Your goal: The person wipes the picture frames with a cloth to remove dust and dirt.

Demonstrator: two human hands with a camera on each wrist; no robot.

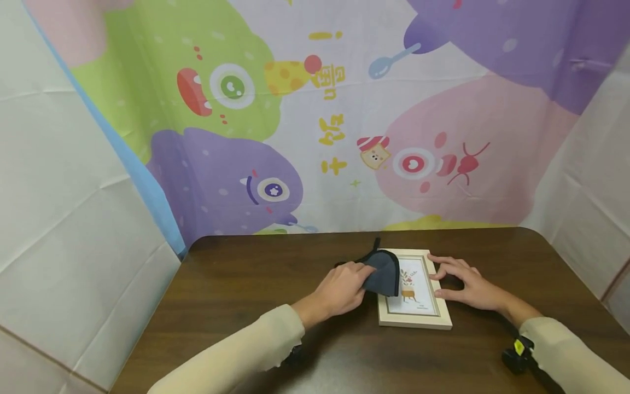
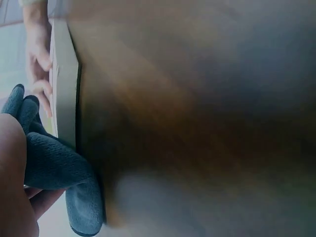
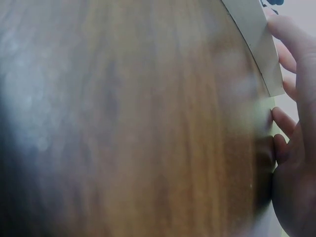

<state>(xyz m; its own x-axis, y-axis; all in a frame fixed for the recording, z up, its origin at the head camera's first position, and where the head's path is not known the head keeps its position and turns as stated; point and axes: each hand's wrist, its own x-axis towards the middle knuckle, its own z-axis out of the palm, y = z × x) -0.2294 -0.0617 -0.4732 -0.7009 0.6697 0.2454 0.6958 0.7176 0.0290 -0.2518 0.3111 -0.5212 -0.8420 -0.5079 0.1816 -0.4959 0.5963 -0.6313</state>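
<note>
A dark grey cloth [image 1: 384,276] with black edging is gripped by my left hand [image 1: 340,291]. The cloth lies bunched over the left side of a cream picture frame [image 1: 415,322]. In the left wrist view the cloth [image 2: 59,163] looks soft and folded, beside the frame's side edge [image 2: 66,94]. Inside the frame is a picture [image 1: 418,290] of a plant in an orange pot; the cloth hides part of it. My right hand [image 1: 470,285] touches the frame's right border with spread fingers. In the right wrist view, its fingertips [image 3: 276,19] rest at the frame's edge.
The frame lies flat on a dark brown wooden table [image 1: 236,284]. Behind the table hangs a cartoon-printed cloth [image 1: 334,208], with white sheeting [image 1: 79,219] at the sides. A black wrist device [image 1: 517,355] sits below the right sleeve.
</note>
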